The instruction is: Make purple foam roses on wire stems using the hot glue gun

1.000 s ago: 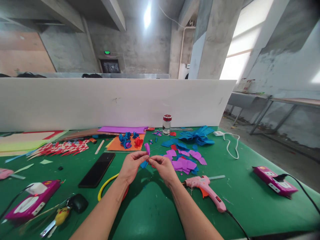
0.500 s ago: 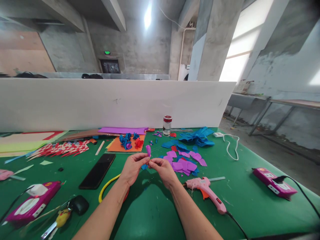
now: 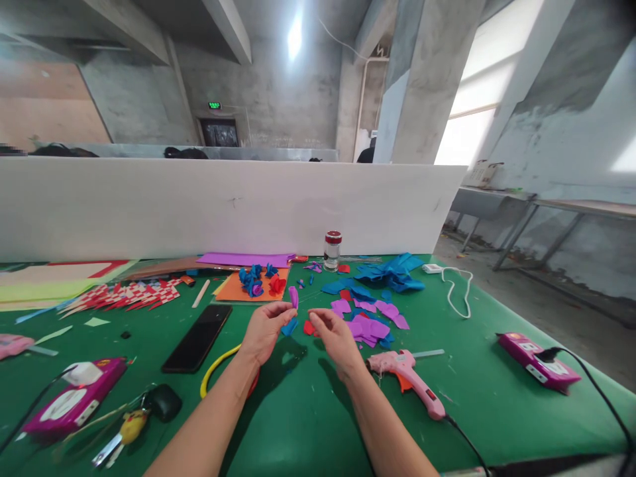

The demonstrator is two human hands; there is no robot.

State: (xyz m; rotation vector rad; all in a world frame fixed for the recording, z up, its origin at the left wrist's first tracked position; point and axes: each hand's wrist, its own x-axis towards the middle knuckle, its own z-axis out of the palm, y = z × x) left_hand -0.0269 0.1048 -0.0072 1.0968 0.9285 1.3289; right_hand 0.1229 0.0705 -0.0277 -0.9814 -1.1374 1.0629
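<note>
My left hand (image 3: pixel 265 329) pinches a curled purple paper petal (image 3: pixel 293 297) that stands upright between thumb and fingertips. A short gap to the right is my right hand (image 3: pixel 338 336), its fingers loosely bent and the thumb slightly apart, with nothing visible in them. Between the hands, a blue paper piece (image 3: pixel 289 328) and a red paper piece (image 3: pixel 309 327) lie on the table. Cut purple petals (image 3: pixel 368 328) are spread just beyond my right hand. Blue, purple and red paper flowers (image 3: pixel 252 280) rest on an orange sheet (image 3: pixel 233 289) behind my left hand.
A pink glue gun (image 3: pixel 410 377) lies right of my right forearm. At left are a phone (image 3: pixel 197 338), a yellow ring (image 3: pixel 218 364), keys (image 3: pixel 133 424) and a purple power strip (image 3: pixel 77 401). A red-lidded jar (image 3: pixel 332 252) stands before the white partition (image 3: pixel 233 205); blue crepe paper (image 3: pixel 392 273) is beside it.
My right hand has parted from my left hand and moved slightly right, uncovering the red piece. The purple petal stays in my left hand. The view has shifted slightly.
</note>
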